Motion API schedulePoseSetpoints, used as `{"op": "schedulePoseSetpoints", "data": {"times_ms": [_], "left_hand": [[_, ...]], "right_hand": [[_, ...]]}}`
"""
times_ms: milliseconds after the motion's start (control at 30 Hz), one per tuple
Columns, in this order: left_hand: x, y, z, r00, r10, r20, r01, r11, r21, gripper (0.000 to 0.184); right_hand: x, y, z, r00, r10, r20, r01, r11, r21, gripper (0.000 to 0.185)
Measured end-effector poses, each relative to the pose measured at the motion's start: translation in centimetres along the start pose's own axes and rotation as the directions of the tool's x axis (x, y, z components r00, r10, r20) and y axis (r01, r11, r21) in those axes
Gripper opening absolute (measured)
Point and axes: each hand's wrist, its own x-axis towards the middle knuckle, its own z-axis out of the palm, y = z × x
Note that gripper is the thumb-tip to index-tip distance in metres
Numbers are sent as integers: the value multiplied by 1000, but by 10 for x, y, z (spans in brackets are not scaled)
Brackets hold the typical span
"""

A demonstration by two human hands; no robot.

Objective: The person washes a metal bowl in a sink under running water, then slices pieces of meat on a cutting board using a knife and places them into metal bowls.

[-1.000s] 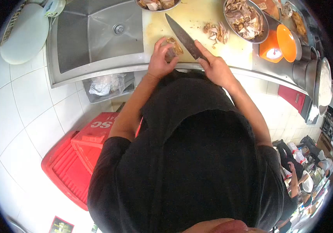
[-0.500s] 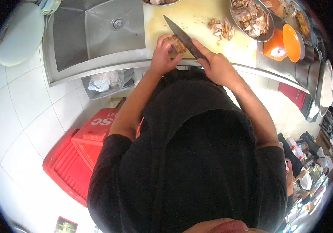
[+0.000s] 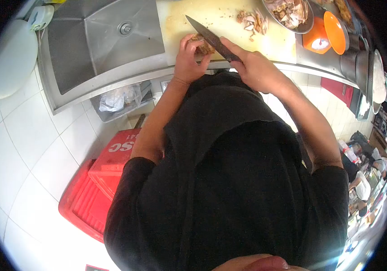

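My right hand [image 3: 254,65] grips a large kitchen knife [image 3: 209,36], its dark blade pointing away and to the left. Under the blade's left side, a browned piece of cooked meat [image 3: 205,47] rests on the pale yellow cutting board [image 3: 189,18]. The fingers of my left hand [image 3: 190,58] are curled round the left side of this meat, holding it against the board. The knife lies right beside the meat; whether its edge touches it I cannot tell. Sliced meat [image 3: 254,22] lies in a small heap farther right on the board.
A metal bowl [image 3: 310,22] of cut meat stands at the back right, beside an orange kitchen scale [image 3: 315,42] with a round orange pan [image 3: 336,34]. To the left is a steel sink [image 3: 107,40]. Red crates [image 3: 85,194] sit on the floor at left.
The view has shifted, so the counter appears higher and slightly left. Both hands keep their hold on the meat and the knife; the knife stays close beside the meat.
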Motion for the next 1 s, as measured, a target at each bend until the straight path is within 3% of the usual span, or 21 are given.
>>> {"op": "schedulePoseSetpoints", "data": {"times_ms": [33,200,333,500,600,733,833,933,1000], "left_hand": [[-1,-2,1,1000,25,-16,-25,999,21,53],[5,-3,2,989,143,-45,-137,984,110,51],[3,-4,2,996,91,-1,-91,994,67,51],[2,4,2,999,-37,-21,36,998,-54,49],[3,5,-1,999,49,-20,-49,999,-12,48],[0,5,0,1000,19,-17,-20,999,-48,47],[2,-1,4,999,29,-27,-31,998,-61,47],[3,-3,4,999,18,-46,-21,998,-67,48],[2,-2,2,999,16,-35,-19,995,-95,49]], "right_hand": [[-4,1,3,999,-27,-29,27,1000,-10,63],[17,-10,3,986,132,99,-132,991,-2,63],[0,4,20,999,-2,-32,1,1000,-24,65],[5,1,32,992,127,-2,-127,992,-21,69],[7,0,33,990,139,19,-139,990,-20,72],[-21,-14,21,972,216,95,-204,971,-121,73],[-8,-6,40,953,279,118,-269,958,-97,72],[14,24,93,978,198,-60,-201,978,-49,82],[24,31,98,983,53,-176,-59,998,-34,83]]}}
